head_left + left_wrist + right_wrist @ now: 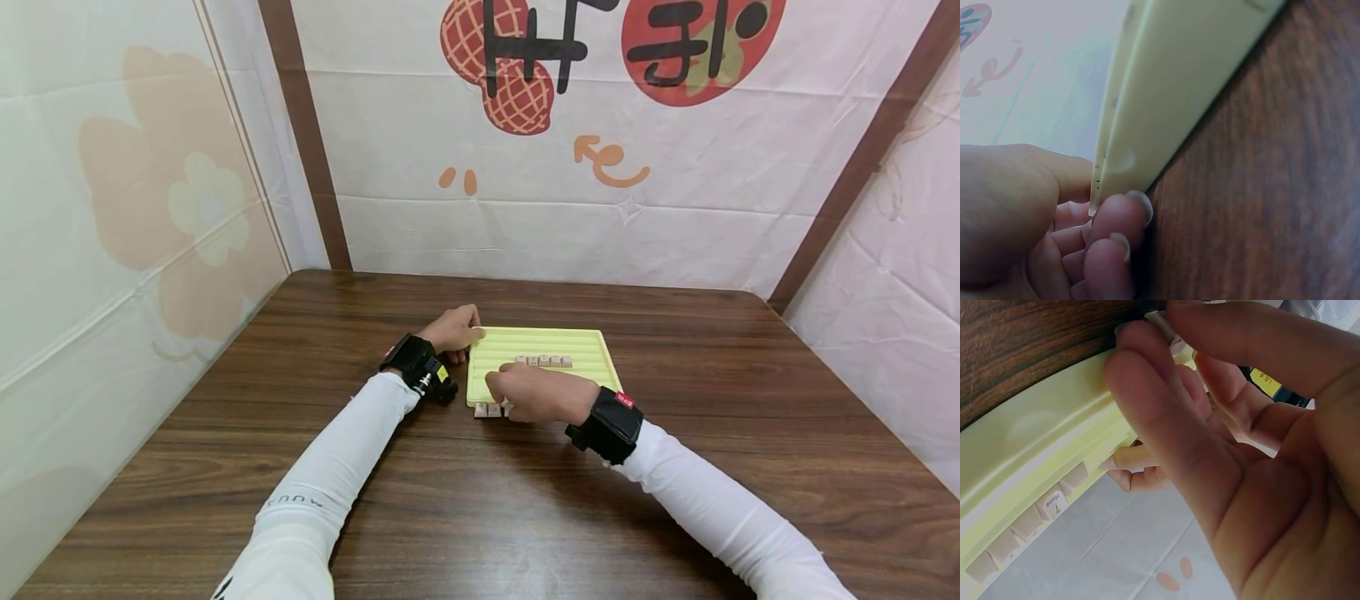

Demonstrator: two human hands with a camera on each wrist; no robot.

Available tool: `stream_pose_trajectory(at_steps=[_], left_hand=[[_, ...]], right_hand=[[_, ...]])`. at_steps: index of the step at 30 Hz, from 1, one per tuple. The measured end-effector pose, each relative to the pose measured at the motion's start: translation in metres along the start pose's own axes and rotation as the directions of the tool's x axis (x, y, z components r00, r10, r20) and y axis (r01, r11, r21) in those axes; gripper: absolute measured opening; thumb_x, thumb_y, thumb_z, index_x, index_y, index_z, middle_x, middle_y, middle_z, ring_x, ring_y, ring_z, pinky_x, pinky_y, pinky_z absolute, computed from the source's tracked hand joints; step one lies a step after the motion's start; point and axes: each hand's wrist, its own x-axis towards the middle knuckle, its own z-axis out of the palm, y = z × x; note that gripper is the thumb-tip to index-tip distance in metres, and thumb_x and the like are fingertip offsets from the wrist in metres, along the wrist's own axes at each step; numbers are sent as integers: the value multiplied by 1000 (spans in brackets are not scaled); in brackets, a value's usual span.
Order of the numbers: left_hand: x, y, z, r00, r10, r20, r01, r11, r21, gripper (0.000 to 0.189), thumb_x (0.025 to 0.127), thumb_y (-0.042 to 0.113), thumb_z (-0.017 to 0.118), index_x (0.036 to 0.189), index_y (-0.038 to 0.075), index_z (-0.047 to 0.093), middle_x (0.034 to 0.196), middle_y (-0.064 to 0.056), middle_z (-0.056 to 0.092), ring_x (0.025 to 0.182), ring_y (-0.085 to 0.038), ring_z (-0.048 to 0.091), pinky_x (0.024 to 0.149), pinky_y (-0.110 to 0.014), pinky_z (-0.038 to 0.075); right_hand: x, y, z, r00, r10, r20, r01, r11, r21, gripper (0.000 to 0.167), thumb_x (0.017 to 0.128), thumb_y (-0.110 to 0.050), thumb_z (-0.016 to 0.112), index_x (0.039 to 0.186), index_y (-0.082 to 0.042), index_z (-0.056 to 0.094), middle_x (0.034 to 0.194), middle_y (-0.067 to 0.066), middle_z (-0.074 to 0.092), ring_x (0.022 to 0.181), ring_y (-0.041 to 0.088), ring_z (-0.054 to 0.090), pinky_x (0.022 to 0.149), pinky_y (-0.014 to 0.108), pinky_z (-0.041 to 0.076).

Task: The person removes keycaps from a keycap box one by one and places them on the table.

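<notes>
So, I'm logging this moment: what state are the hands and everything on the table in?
Ridged yellow tray: on wooden table, partly filled
Left hand: gripping the tray's left edge
Right hand: apparently pinching a keycap
Five keycaps: lined up in the tray
Near-edge keycaps: lined up, partly hidden

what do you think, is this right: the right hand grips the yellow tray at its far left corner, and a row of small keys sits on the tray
Not quite: the head view shows that it is the left hand that grips the yellow tray at its far left corner. A row of small keys does sit on the tray.
</notes>
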Motion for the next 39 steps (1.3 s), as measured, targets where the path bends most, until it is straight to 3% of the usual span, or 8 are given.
stream_pose_trajectory(at_steps=[16,26,33,39], left_hand=[[1,0,1,1000,-1,-1,1,1000,9,17,102,23,47,102,6,46,70,-7,54,49,-15,55,47,-26,48],[0,0,1,1000,0,-1,0,1000,9,17,102,23,47,101,6,45,71,-7,54,50,-15,55,47,-26,48],[1,-1,1,1000,0,4,0,1000,15,18,102,23,47,101,6,45,71,-7,54,49,-15,55,47,-26,48],[3,-2,1,1000,-15,4,15,1000,12,18,102,24,47,101,6,45,71,-7,55,50,-16,56,47,-27,48]], right_hand=[[2,-1,1,999,-38,-23,38,999,0,19,84,0,67,98,-9,59,96,5,64,88,16,58,76,24,46],[0,-1,-3,1000,3,7,-3,1000,0,18,86,-8,69,101,-9,58,95,5,64,85,15,56,76,26,46],[-5,-1,-11,997,71,42,-73,996,44,22,88,-12,70,104,-9,56,98,5,62,84,13,53,76,27,45],[-10,3,-22,997,60,52,-63,995,73,21,88,-15,70,105,-8,59,89,2,62,78,12,55,71,26,47]])
